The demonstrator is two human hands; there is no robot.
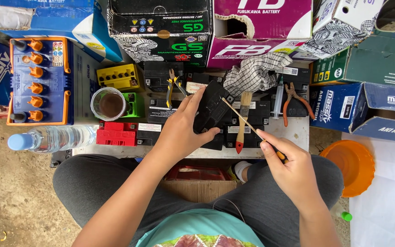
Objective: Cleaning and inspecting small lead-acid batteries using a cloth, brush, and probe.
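Battery [212, 107] in left hand [179, 132] looked matt black plastic; screwdriver [245, 121] in right hand [293, 171] had thin metal shaft. Brush [242, 123]: bare wood handle w/ glossy red tip. Checked rag [257, 71] was cloth, bottle [53, 138] clear smooth plastic.

Even, soft daylight, bright throughout, with no single strong source evident. Shadows are faint and diffuse: a soft one lies under the left hand [184, 130] on the black battery [211, 110] it grips, and darker shade fills the gaps between the boxes [161, 27] beyond the fingers. No harsh glare; mild sheen on the clear bottle [53, 138] left of the fingers. Focus is sharp across the frame, without motion blur. Slight wide-angle bowing appears toward the edges.
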